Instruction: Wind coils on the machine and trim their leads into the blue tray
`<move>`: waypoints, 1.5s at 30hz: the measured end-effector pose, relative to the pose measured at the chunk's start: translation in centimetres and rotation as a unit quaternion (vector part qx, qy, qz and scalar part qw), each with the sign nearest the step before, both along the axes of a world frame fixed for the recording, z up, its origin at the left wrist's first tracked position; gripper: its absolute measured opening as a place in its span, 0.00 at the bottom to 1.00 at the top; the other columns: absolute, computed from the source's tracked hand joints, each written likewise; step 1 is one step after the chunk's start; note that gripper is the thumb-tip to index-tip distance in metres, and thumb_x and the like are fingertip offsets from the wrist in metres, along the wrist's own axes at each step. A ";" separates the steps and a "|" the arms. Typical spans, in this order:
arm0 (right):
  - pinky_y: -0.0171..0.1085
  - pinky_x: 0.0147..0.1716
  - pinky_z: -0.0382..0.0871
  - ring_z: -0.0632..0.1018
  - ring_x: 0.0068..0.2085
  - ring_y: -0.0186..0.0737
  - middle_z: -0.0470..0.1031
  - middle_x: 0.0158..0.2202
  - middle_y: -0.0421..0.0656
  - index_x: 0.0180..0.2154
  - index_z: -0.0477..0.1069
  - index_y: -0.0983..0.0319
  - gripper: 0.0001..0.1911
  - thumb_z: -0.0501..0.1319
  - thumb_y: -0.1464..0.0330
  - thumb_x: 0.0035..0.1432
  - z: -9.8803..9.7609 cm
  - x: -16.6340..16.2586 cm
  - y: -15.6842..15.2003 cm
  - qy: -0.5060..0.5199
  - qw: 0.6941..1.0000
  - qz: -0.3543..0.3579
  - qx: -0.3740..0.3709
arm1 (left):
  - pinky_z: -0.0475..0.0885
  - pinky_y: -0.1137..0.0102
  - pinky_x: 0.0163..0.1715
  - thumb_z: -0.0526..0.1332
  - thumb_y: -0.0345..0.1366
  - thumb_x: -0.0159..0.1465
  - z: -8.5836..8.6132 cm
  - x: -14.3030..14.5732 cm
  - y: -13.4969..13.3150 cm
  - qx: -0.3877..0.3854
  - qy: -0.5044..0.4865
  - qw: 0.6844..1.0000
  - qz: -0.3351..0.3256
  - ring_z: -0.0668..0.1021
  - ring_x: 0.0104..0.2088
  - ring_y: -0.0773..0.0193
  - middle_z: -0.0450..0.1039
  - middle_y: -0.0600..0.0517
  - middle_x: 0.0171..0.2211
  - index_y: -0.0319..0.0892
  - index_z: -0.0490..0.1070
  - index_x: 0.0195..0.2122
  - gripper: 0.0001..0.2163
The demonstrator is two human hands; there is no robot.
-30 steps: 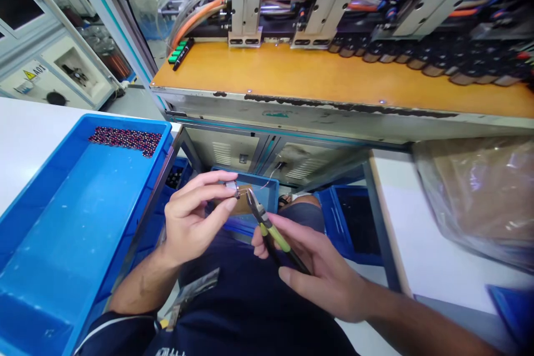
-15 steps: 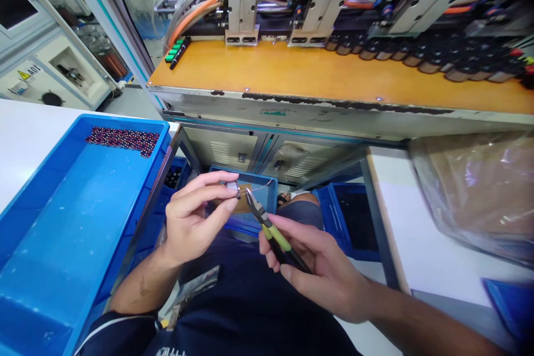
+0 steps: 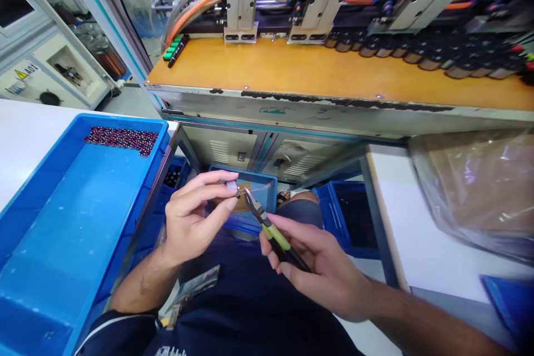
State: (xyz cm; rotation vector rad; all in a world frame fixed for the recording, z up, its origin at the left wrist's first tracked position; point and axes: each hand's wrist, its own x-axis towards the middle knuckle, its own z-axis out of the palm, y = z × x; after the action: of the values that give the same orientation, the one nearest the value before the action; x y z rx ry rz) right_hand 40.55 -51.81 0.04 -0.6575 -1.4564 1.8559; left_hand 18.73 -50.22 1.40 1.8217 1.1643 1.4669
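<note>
My left hand [image 3: 192, 217] pinches a small silver part [image 3: 232, 186] between thumb and fingertips; thin wire leads stick out of it to the right. In my right hand [image 3: 319, 270] I grip a pair of cutters [image 3: 271, 230] with yellow-and-black handles. The jaws of the cutters sit right against the wire leads beside the part. Both hands hover over my lap, above a small blue bin [image 3: 262, 200] on the floor.
A large blue tray [image 3: 50, 256] lies on the white table at my left, with a row of small dark parts [image 3: 123, 139] along its far edge. An orange-topped machine bench [image 3: 317, 75] stands ahead. A plastic-wrapped bundle [image 3: 479, 189] rests on the right table.
The cutters' jaws have closed in slightly on the wire leads, and my right hand has shifted a little. The left hand holds still.
</note>
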 end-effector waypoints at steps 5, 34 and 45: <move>0.32 0.31 0.69 0.70 0.31 0.30 0.70 0.34 0.43 0.59 0.68 0.62 0.26 0.60 0.73 0.58 0.0 -0.2 0.0 -0.050 0.998 -0.021 -0.011 | 0.78 0.66 0.45 0.67 0.20 0.57 -0.2 0.1 0.0 -0.005 -0.005 1.000 -0.005 0.81 0.46 0.59 0.79 0.46 0.46 0.42 0.78 0.42 0.14; 0.43 0.51 0.73 0.75 0.46 0.36 0.70 0.49 0.48 0.67 0.56 0.51 0.32 0.56 0.75 0.64 0.7 2.0 -0.2 -0.012 0.999 0.045 0.010 | 0.80 0.55 0.50 0.67 0.15 0.54 -1.8 -0.3 -0.3 0.061 -0.052 0.995 -0.058 0.81 0.49 0.56 0.78 0.47 0.48 0.45 0.61 0.46 0.25; 0.38 0.44 0.73 0.74 0.41 0.33 0.71 0.46 0.46 0.65 0.58 0.49 0.28 0.57 0.72 0.67 0.5 1.7 0.0 0.024 0.998 0.043 -0.034 | 0.80 0.56 0.49 0.66 0.15 0.54 -1.7 -0.2 -0.4 0.056 -0.047 0.996 -0.054 0.81 0.49 0.55 0.79 0.45 0.48 0.44 0.62 0.45 0.24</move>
State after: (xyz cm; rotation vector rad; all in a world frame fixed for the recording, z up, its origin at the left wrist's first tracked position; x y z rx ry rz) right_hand 42.23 -51.80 0.49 -0.5872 -1.4154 1.9819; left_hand 18.51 -50.62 -0.34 1.8382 0.9409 1.5655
